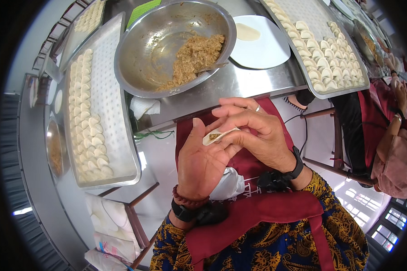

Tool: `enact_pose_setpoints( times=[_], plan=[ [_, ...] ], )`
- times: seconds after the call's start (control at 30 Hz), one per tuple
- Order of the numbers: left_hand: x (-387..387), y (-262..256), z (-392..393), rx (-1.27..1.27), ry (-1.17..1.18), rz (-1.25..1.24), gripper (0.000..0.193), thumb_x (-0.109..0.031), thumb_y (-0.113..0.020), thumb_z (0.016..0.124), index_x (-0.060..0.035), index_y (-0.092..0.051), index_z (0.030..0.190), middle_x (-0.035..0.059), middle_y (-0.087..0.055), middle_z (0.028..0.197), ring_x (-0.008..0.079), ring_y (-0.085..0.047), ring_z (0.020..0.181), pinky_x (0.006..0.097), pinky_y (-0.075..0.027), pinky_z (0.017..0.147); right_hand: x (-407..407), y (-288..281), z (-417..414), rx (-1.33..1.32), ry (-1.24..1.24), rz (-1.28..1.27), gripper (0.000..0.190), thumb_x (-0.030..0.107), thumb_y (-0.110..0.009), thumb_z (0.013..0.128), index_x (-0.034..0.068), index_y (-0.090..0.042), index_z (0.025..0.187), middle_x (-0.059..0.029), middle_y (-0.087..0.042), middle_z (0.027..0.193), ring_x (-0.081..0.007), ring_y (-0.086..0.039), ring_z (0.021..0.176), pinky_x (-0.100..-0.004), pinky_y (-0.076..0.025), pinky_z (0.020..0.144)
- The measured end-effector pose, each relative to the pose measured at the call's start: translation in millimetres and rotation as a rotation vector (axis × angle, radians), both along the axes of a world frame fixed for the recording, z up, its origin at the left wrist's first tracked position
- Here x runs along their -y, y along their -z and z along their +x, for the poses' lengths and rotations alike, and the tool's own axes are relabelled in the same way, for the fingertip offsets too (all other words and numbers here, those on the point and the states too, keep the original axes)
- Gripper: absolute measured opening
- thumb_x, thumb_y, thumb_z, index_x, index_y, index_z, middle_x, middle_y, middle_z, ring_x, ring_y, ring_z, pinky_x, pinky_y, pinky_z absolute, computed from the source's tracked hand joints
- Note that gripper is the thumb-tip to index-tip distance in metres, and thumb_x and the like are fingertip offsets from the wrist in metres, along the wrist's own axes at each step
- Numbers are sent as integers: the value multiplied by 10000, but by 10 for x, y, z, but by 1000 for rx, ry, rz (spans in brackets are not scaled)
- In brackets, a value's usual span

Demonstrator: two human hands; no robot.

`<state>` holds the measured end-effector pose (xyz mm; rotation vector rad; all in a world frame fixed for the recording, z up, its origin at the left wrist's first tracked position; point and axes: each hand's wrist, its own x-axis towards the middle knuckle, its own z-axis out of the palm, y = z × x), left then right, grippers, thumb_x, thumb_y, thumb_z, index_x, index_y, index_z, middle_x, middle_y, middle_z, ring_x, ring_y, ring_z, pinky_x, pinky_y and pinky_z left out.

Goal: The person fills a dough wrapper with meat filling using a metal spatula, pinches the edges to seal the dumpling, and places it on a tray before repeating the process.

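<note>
A partly folded dumpling, its brown filling showing at the near end, is held between my two hands above the red apron. The fingers and thumb of my right hand pinch its wrapper edge. My left hand lies palm up beneath, its fingers partly hidden behind the dumpling and the right hand. Beyond them on the steel table stands a big metal bowl with minced filling and a utensil handle resting in it. Right of the bowl, one flat dumpling wrapper lies on a white plate.
Perforated metal trays with rows of dumplings stand at left and right. A crumpled white cloth or tissue lies by the bowl. Chairs stand on both sides below the table. Co-workers' arms are at the far right.
</note>
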<state>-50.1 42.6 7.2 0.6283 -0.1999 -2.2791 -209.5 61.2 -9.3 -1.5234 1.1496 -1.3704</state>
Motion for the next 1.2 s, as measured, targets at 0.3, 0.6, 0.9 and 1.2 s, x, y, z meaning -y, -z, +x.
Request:
enact_pose_setpoints(
  times=[0.3,0.6,0.9,1.2],
  plan=[
    [-1,-19,-32,50,23,-69,505,-329,-350,1071,85,-424,1349,190,-481,1382,270,-479,1287,432,-386,1092,9,27,-47,-127,-26,-64,103,44,-740,776,56,-710,874,-93,-710,1128,-276,-553,1232,-417,-437,1010],
    [-1,37,29,143,70,-128,358,-190,-453,1045,65,-511,1289,165,-528,1339,264,-524,1248,422,-424,1061,-32,10,86,52,52,98,280,-23,-748,758,29,-671,1022,-153,-656,1221,-270,-522,1272,-310,-531,888],
    [35,-2,26,3,78,-47,588,-402,-302,1070,77,-345,1410,213,-426,1433,313,-442,1329,450,-359,1120,7,163,-4,-25,4,-73,195,2,-715,803,59,-712,989,-137,-700,1135,-267,-569,1223,-371,-501,936],
    [31,100,36,-12,43,0,551,-387,-280,1076,58,-368,1388,204,-438,1428,288,-440,1334,451,-348,1134,22,58,79,6,55,110,232,-9,-702,811,60,-726,1031,-99,-721,1055,-271,-569,1211,-341,-516,894]
  ],
)
